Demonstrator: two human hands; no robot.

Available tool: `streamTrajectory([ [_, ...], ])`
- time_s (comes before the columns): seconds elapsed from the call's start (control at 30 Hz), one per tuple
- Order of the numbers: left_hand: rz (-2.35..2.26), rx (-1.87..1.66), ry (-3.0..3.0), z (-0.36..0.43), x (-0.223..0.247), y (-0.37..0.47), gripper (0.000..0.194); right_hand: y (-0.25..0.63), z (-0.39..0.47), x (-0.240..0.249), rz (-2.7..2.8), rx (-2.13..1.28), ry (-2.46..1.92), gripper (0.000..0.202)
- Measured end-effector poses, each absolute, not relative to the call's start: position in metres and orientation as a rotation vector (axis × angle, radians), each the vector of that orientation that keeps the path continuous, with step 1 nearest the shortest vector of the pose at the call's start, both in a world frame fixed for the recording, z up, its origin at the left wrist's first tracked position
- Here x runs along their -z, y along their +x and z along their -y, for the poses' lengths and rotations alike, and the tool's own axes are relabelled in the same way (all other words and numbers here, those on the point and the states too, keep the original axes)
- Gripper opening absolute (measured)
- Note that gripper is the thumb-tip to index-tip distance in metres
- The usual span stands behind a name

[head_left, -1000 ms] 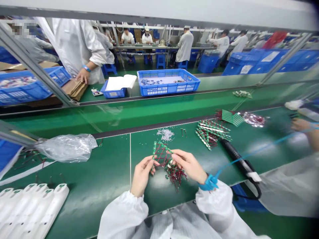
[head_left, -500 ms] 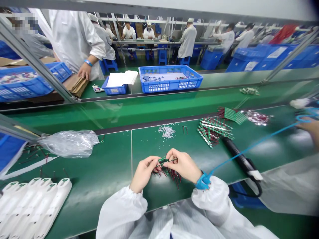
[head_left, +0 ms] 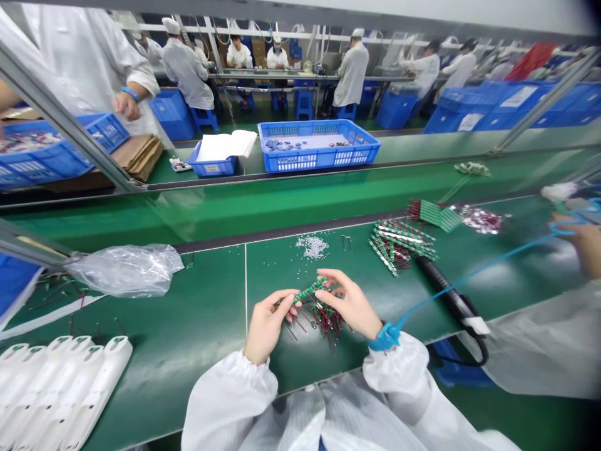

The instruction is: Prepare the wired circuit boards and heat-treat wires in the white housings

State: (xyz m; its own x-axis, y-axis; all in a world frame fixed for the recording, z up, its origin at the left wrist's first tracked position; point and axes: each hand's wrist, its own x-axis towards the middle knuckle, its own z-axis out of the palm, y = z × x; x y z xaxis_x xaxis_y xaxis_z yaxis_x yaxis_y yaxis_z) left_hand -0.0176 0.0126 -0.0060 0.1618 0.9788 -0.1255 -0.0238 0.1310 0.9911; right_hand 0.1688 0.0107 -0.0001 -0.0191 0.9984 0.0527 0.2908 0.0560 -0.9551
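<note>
A narrow green circuit strip (head_left: 310,290) with dark red wires hanging from it is stretched between my hands. My left hand (head_left: 268,322) pinches its left end between thumb and fingers. At its right end, my right hand (head_left: 350,305), with a blue strap on the wrist, has thumb and fingers around the strip. Below the strip, more red-wired pieces (head_left: 331,326) lie on the green table. Beyond my hands is a pile of tiny pale parts (head_left: 313,247), with two small pins (head_left: 346,243) to its right.
Bundled green strips (head_left: 404,241) and a black tool (head_left: 446,291) lie to the right. At left are a plastic bag (head_left: 126,269) and white housings (head_left: 61,388). A blue basket (head_left: 322,160) stands beyond the green channel. A co-worker's hand (head_left: 582,238) shows at far right.
The strip between my hands has turned to show its green face, and my right fingers have spread more. The co-worker at upper left has lifted a hand off the brown cardboard.
</note>
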Motion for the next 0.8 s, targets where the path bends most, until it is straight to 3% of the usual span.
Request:
streamTrajectory([
  [0.17, -1.168, -1.099, 1.118, -0.012, 0.007, -0.015, 0.035, 0.164, -0.014, 0.009, 1.391, -1.11, -1.319, 0.024],
  [0.37, -1.234, -1.158, 1.083, -0.011, 0.012, -0.011, 0.036, 0.159, -0.019, 0.008, 1.438, -0.953, -1.277, 0.048],
  [0.53, -1.283, -1.186, 1.092, -0.01, 0.013, -0.011, 0.035, 0.158, -0.026, -0.005, 1.462, -0.751, -1.259, 0.012],
  [0.73, -1.213, -1.312, 0.983, -0.008, 0.012, -0.011, 0.035, 0.153, -0.029, 0.0, 1.354, -0.834, -1.284, 0.012],
  [0.8, -1.191, -1.29, 0.974, -0.007, 0.012, -0.011, 0.035, 0.154, -0.029, 0.003, 1.303, -0.911, -1.26, 0.021],
])
